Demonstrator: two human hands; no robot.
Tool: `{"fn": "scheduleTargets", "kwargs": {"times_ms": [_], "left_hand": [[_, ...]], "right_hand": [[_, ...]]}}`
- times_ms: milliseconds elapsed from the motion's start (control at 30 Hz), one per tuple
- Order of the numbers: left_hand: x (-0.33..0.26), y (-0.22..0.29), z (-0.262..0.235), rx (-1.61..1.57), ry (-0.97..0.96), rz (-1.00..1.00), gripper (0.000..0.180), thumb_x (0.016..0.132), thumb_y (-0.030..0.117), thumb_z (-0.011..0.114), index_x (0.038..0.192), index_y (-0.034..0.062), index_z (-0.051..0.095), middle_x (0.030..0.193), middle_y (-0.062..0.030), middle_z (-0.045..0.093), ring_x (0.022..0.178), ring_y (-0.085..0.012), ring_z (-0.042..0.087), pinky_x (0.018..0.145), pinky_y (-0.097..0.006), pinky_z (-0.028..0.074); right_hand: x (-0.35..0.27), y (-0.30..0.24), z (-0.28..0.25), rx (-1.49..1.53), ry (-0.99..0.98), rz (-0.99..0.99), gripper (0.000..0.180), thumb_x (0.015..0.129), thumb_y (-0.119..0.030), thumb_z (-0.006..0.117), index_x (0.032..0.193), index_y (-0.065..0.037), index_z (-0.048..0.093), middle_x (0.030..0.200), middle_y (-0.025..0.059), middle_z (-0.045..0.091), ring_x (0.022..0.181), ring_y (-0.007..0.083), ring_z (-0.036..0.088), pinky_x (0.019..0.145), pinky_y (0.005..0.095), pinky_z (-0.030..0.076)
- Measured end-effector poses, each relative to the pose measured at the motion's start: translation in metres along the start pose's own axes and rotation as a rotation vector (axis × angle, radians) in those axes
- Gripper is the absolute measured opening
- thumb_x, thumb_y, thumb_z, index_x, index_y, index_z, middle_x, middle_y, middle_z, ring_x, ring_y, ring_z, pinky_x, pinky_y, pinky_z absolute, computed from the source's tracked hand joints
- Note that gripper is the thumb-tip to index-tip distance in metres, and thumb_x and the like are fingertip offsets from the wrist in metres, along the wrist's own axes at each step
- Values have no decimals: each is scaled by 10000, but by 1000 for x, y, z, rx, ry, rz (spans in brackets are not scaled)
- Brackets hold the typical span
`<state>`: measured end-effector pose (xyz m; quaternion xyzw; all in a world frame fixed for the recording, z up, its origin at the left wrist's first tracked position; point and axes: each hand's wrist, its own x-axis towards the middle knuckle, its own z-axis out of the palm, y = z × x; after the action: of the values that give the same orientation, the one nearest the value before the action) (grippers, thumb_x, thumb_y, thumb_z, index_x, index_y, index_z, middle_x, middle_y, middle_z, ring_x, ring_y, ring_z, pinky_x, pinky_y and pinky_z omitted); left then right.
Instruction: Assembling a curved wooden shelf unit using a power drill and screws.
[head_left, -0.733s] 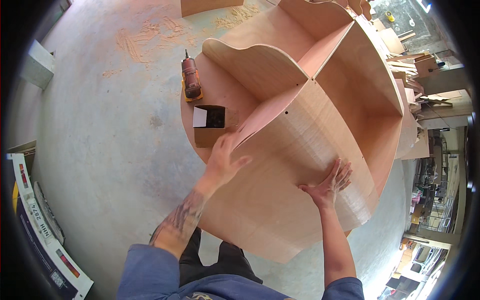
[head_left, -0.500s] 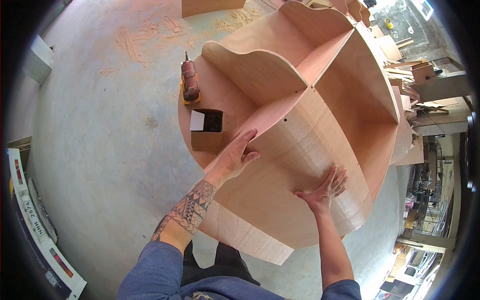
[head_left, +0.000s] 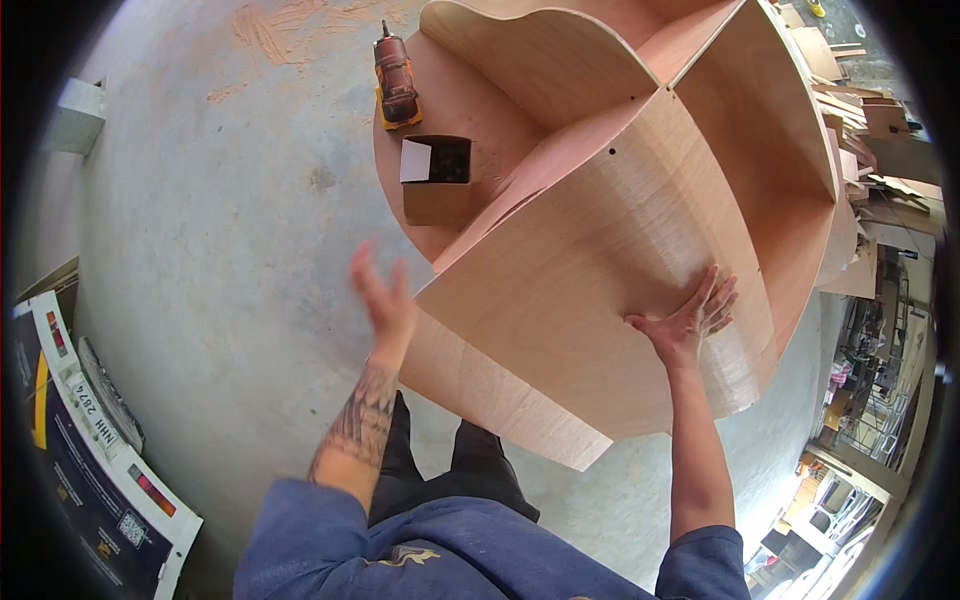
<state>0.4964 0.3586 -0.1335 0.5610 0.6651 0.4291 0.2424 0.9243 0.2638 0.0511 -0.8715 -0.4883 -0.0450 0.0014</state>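
Observation:
A plywood panel (head_left: 570,290), gently curved, covers the near side of a large wooden unit with partitions. My right hand (head_left: 690,320) lies on this panel with its fingers spread and holds nothing. My left hand (head_left: 385,305) is in the air just left of the panel's left edge, fingers apart and a little blurred, with nothing in it. Beyond it, on the unit's rounded board (head_left: 450,95), an open cardboard box (head_left: 437,203) holds small dark things I cannot make out. A red and black cordless driver (head_left: 397,85) with a yellow base lies behind the box.
Wavy-edged partitions (head_left: 540,50) rise at the unit's far side. A plywood strip (head_left: 500,395) sticks out low, close to my legs. Sawdust (head_left: 275,35) lies on the concrete floor (head_left: 250,250). At the left is a vehicle's rear (head_left: 110,450); wood offcuts (head_left: 870,120) are piled at the right.
My left hand has come off the panel's upper left edge and moved left and back toward me. My right hand stays on the panel. The whole view has shifted, with the unit higher in it.

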Motion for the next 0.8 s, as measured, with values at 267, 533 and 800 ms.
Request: {"fn": "scheduleTargets", "kwargs": {"times_ms": [267, 533, 800], "left_hand": [[-213, -95, -53, -958, -442, -1401, 746, 1043, 641, 668, 1586, 171, 468, 1549, -62, 582, 1399, -265, 589, 1112, -509, 498], [-218, -103, -37, -838, -344, -1362, 765, 996, 603, 763, 1572, 187, 479, 1514, -40, 614, 1382, -232, 612, 1055, -474, 558], [-206, -127, 9, -1276, -231, -1334, 870, 975, 644, 761, 1577, 78, 490, 1550, -59, 620, 1399, -214, 616, 1174, -400, 515]], "right_hand": [[-4, 4, 1, -26, 12, -8, 1812, 410, -517, 1102, 1769, -272, -70, 1823, 211, -116, 1672, 482, -138, 1279, 763, -20], [-1, -9, -2, -66, 19, 42, 1798, 423, -502, 1101, 1767, -266, -71, 1827, 210, -112, 1676, 476, -122, 1308, 719, -8], [-1, -7, -7, -53, -9, 41, 1781, 451, -450, 1102, 1762, -247, -85, 1828, 213, -111, 1676, 478, -124, 1306, 731, -3]]}}
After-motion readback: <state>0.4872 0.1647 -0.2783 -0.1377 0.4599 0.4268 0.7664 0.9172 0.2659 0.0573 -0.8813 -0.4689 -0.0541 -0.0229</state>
